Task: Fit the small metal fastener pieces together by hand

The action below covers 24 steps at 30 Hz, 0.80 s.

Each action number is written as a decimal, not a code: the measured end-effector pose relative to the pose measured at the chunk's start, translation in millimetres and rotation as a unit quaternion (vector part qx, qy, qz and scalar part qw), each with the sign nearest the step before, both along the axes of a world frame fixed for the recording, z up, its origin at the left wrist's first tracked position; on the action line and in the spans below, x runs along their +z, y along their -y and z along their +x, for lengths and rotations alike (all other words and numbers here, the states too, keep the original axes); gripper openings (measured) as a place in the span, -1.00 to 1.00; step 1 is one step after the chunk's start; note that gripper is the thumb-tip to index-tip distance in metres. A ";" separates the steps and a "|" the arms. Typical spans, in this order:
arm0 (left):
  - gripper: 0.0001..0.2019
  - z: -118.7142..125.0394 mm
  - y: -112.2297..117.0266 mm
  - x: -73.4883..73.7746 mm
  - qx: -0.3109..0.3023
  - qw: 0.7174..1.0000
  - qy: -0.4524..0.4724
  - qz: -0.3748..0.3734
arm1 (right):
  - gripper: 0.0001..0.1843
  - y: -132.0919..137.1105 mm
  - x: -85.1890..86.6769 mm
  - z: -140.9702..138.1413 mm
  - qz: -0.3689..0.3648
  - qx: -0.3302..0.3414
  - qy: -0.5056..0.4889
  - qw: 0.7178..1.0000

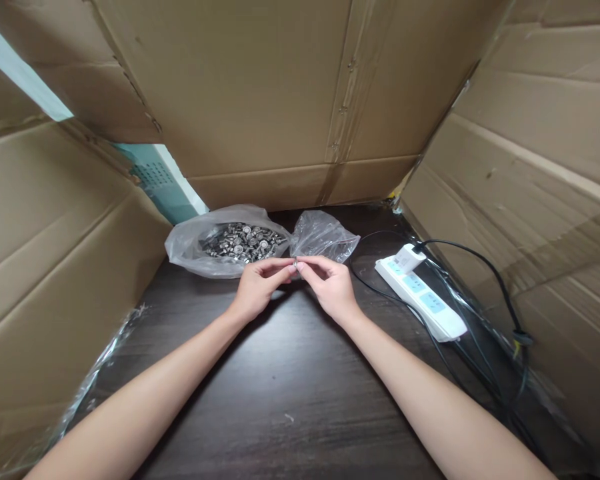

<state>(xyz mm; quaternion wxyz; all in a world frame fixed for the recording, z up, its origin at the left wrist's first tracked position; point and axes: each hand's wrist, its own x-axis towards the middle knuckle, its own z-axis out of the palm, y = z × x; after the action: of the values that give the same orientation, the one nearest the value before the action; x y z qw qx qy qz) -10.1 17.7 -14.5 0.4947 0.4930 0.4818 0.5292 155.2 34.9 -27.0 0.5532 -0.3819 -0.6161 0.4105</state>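
My left hand (260, 285) and my right hand (331, 288) meet fingertip to fingertip above the table, both pinched closed. Between them sits a small shiny metal piece (295, 264), mostly covered by the fingers; its exact kind cannot be made out. Just behind my left hand lies an open clear plastic bag (193, 250) filled with many small metal fittings (250, 241), some with round disc heads and some with short stems. Behind my right hand rests a second, crumpled clear plastic bag (325, 233); what it holds, if anything, is hard to see.
A white power strip (425, 300) with a plug and black cables (500, 273) lies on the right. Cardboard walls (260, 87) enclose the dark wood-grain table (290, 387) at the back and both sides. A pale green printed surface (155, 173) shows through a gap at back left.
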 end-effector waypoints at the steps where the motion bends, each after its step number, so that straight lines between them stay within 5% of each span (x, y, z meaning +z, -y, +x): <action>1: -0.58 0.4 0.5 -0.1 0.005 1.000 -0.006 0.009 | -0.79 -0.2 0.0 0.0 -0.005 0.002 0.002 1.000; 13: -0.54 -0.8 -0.3 0.6 -0.018 1.000 0.017 -0.002 | -0.86 2.0 5.9 1.6 0.055 0.023 0.015 0.998; 17: -0.52 -0.4 -1.1 -0.6 -0.020 1.000 0.017 -0.003 | -0.75 2.6 7.0 3.1 0.079 -0.002 0.065 0.995; 24: -0.56 -0.2 0.5 -3.1 -0.018 1.000 -0.013 0.015 | -0.83 5.1 8.3 6.3 0.215 -0.080 0.192 0.954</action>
<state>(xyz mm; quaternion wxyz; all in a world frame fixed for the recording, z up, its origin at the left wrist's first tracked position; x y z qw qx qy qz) -10.4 17.3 -17.6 0.4905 0.5153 0.4717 0.5209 161.5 29.8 -18.6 0.5241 -0.3736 -0.7520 0.1422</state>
